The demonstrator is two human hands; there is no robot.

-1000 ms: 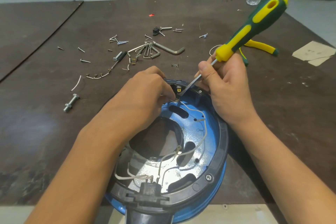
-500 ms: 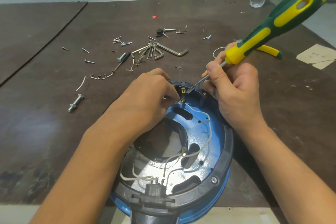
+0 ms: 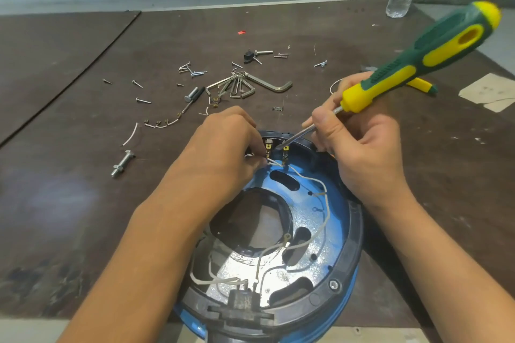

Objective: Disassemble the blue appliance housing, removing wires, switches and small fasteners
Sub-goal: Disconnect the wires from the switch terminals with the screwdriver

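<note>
Head view: left hand (image 3: 223,147) pinches thin white wire (image 3: 303,176) at brass terminals (image 3: 284,151); right hand (image 3: 362,153) grips green-yellow screwdriver (image 3: 418,64), steel tip inside round glossy blue housing (image 3: 337,211).

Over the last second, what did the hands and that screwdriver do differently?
The screwdriver handle swung outward to the right and leaned flatter, its tip staying at the brass terminals. The right hand still grips it; the left hand still pinches the white wire. The blue housing and loose screws stayed put.
</note>
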